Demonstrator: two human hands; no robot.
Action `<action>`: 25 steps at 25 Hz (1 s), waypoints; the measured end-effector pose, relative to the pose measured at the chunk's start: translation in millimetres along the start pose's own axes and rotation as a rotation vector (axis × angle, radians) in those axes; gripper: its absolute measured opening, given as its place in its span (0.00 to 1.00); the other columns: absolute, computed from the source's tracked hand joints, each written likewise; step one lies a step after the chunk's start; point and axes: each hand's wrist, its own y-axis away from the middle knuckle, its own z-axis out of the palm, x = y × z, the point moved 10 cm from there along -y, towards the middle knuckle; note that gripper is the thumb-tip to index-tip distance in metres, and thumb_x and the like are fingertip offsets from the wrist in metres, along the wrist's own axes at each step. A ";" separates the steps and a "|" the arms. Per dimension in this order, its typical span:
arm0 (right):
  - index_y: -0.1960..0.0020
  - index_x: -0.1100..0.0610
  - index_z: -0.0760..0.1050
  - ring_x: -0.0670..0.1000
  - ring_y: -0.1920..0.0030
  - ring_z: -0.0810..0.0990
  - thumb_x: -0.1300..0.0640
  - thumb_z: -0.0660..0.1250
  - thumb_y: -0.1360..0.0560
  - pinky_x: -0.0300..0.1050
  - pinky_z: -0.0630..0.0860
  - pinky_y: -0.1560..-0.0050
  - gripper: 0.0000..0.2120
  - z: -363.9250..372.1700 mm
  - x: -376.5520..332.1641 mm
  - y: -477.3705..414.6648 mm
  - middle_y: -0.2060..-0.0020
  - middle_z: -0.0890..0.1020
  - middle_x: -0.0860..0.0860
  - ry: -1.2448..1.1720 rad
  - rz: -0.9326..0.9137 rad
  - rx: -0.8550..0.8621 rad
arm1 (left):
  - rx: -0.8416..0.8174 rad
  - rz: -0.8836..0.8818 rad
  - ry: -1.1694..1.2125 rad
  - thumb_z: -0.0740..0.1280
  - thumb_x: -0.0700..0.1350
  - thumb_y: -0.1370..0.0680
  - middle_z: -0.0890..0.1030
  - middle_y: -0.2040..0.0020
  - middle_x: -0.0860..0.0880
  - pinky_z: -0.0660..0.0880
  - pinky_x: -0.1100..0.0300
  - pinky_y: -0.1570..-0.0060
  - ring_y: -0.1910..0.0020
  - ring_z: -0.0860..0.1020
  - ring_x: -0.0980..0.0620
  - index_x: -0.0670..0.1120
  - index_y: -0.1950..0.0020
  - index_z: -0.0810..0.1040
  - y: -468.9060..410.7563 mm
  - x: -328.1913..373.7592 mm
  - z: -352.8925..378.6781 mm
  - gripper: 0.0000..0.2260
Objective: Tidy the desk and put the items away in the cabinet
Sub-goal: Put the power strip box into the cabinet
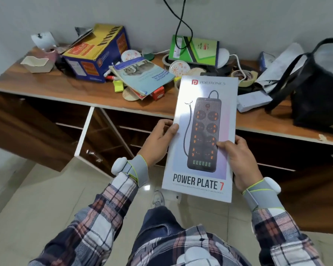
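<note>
I hold a tall white Power Plate 7 box, printed with a black power strip, upright in front of me above the floor. My left hand grips its left edge, thumb on the front. My right hand grips the right edge lower down, thumb across the printed strip. Behind the box runs the wooden desk, cluttered with items. Below the desk, the cabinet stands with a door swung open toward me, showing dark shelves inside.
On the desk lie a blue and yellow carton, a stack of booklets, a green box, tape rolls, a white tray and small round lids. A black bag stands at the right. A black cable hangs down the wall.
</note>
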 end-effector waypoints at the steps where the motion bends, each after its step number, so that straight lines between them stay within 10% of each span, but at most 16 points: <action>1: 0.36 0.54 0.67 0.52 0.62 0.86 0.59 0.69 0.25 0.44 0.80 0.68 0.19 7.1 -2.4 -9.1 0.54 0.85 0.53 0.007 0.002 0.012 | 0.005 0.000 0.011 0.59 0.66 0.24 0.80 0.49 0.52 0.75 0.51 0.42 0.48 0.79 0.55 0.52 0.45 0.74 -15.0 -4.0 -7.6 0.19; 6: 0.38 0.53 0.69 0.50 0.62 0.85 0.59 0.69 0.25 0.43 0.79 0.66 0.17 47.8 -18.9 -57.5 0.49 0.83 0.56 0.044 -0.018 0.110 | 0.021 -0.065 -0.094 0.55 0.55 0.16 0.76 0.39 0.45 0.69 0.48 0.35 0.36 0.73 0.45 0.49 0.40 0.73 -102.2 -23.5 -44.3 0.13; 13: 0.35 0.57 0.68 0.47 0.65 0.84 0.62 0.68 0.25 0.39 0.78 0.70 0.20 58.5 -25.6 -79.9 0.63 0.85 0.46 0.037 0.000 0.202 | -0.024 -0.167 -0.474 0.65 0.52 0.21 0.58 0.24 0.38 0.57 0.44 0.26 0.24 0.56 0.39 0.52 0.19 0.48 -152.4 -41.6 -57.3 0.36; 25: 0.34 0.56 0.67 0.50 0.62 0.84 0.63 0.67 0.24 0.44 0.80 0.64 0.20 60.7 -45.3 -100.2 0.54 0.84 0.52 0.024 0.033 0.103 | 0.112 -0.238 -0.914 0.54 0.62 0.18 0.60 0.27 0.37 0.67 0.39 0.36 0.33 0.69 0.35 0.66 0.22 0.40 -193.5 -18.5 -58.8 0.30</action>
